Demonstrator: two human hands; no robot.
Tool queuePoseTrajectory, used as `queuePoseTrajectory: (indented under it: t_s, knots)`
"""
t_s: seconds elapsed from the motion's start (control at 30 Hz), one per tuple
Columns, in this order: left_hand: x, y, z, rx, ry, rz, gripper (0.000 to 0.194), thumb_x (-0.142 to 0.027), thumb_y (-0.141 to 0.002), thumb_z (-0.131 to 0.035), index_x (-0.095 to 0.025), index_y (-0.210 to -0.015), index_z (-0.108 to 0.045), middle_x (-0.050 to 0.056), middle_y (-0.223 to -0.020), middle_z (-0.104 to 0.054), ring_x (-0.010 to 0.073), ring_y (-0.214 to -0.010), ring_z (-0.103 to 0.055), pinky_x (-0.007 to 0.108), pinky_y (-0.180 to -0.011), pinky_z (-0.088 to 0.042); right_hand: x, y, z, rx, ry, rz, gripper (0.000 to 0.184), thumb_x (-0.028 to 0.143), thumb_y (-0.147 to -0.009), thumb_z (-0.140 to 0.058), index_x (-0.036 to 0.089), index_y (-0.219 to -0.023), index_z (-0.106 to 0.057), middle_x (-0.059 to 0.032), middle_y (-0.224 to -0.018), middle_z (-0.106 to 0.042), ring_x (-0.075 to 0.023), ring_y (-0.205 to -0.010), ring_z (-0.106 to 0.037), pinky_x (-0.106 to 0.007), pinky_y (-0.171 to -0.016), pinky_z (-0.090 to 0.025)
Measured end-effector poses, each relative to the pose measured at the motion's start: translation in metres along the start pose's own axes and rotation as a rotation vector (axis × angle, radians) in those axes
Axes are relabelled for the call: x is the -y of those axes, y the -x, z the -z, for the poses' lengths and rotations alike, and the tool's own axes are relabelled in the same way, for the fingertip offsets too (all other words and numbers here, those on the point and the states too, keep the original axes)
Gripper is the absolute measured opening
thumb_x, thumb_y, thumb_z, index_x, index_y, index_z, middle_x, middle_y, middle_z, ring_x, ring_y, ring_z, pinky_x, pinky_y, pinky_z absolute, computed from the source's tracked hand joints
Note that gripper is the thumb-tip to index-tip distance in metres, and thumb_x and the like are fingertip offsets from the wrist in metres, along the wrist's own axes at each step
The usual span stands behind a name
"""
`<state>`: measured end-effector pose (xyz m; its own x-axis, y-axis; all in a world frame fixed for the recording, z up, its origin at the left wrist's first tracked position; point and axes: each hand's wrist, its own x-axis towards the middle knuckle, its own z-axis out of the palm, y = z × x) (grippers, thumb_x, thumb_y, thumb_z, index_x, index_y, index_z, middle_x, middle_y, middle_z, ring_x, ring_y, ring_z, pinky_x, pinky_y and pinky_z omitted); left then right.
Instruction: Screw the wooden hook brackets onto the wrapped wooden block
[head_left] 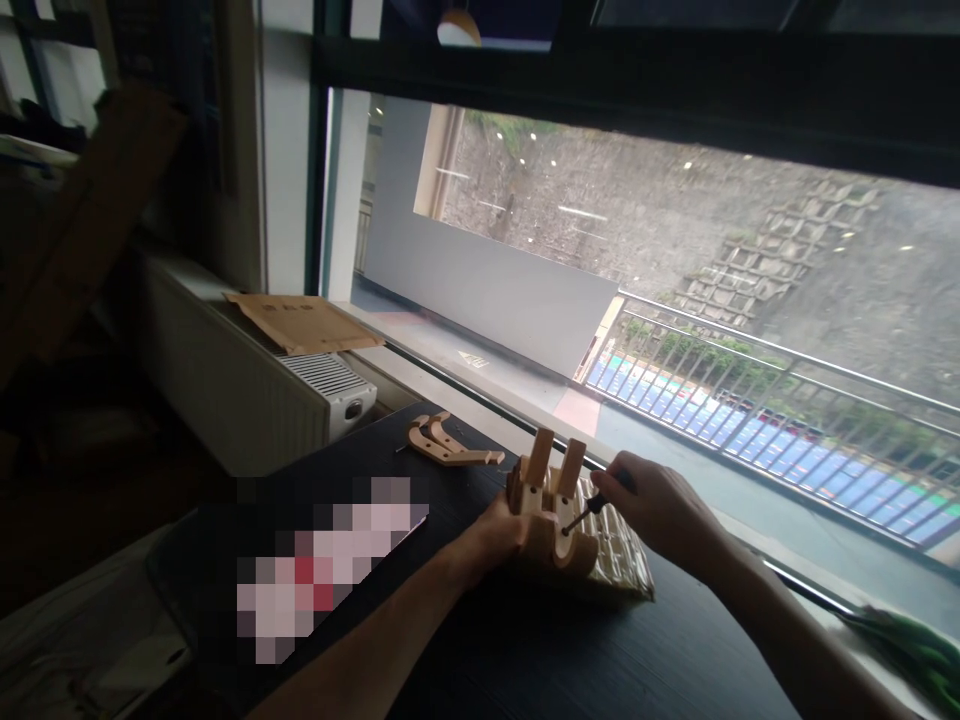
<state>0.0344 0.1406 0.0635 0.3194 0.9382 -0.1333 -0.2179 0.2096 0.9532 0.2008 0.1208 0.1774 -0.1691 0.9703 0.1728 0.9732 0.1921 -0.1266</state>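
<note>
My right hand [652, 500] is closed around the dark handle of a screwdriver [581, 517]. The screwdriver's tip meets a hole low on a pale wooden hook [577, 475]. That hook stands beside a second wooden hook [538, 460], both upright against a woven, basket-like object [622, 550] with a shiny surface. From the left, my left hand [499, 530] grips the second hook near its curved lower end; some of its fingers are hidden behind the wood. Two or so loose wooden hooks [450, 452] lie farther back on the dark table [480, 650].
A pixelated flat item [337, 560] lies on the table at left. Beyond the table's far left corner is a white radiator [240, 380] with a brown envelope [304, 322] on top. A large window borders the far side. Something green [911, 650] sits at lower right.
</note>
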Motion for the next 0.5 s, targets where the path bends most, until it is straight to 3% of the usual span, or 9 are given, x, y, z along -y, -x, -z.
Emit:
queuePoseTrajectory:
  t_s: [0.17,0.3,0.4,0.5]
  knots:
    - [0.005,-0.003,0.001,0.004,0.006,0.002,0.051,-0.026,-0.068,-0.073,-0.01,-0.115,-0.061,0.012,-0.102,-0.069,0.0289,-0.097,-0.065,0.034,-0.082,-0.052,0.004,0.01,0.013,0.078,0.048,0.043,0.034,0.045,-0.091,-0.039,0.019,-0.085,-0.06,-0.0044,-0.067,-0.066,-0.0161,-0.053,-0.052,-0.028,-0.049,-0.031]
    - [0.01,-0.006,0.002,-0.027,0.01,0.015,0.053,-0.025,-0.067,-0.075,-0.01,-0.115,-0.06,0.012,-0.1,-0.069,0.0289,-0.094,-0.066,0.034,-0.078,-0.054,0.009,0.014,0.025,0.117,0.02,0.142,0.024,0.033,-0.09,-0.041,0.022,-0.092,-0.063,-0.0021,-0.076,-0.068,-0.0161,-0.06,-0.056,-0.028,-0.055,-0.035]
    - [0.01,-0.006,0.001,-0.027,0.018,0.02,0.051,-0.025,-0.067,-0.075,-0.01,-0.114,-0.061,0.011,-0.098,-0.07,0.0289,-0.093,-0.066,0.033,-0.077,-0.054,0.008,0.01,0.022,0.115,0.018,0.177,0.025,0.033,-0.091,-0.041,0.022,-0.089,-0.064,-0.0024,-0.077,-0.068,-0.0169,-0.064,-0.058,-0.029,-0.057,-0.036]
    - [0.007,-0.006,0.001,-0.007,0.025,0.009,0.043,-0.021,-0.069,-0.073,-0.01,-0.11,-0.064,0.01,-0.094,-0.071,0.0272,-0.09,-0.067,0.032,-0.076,-0.054,0.004,0.006,0.013,0.075,0.043,0.107,0.03,0.036,-0.093,-0.038,0.02,-0.084,-0.062,-0.0037,-0.07,-0.067,-0.0169,-0.058,-0.055,-0.029,-0.054,-0.033]
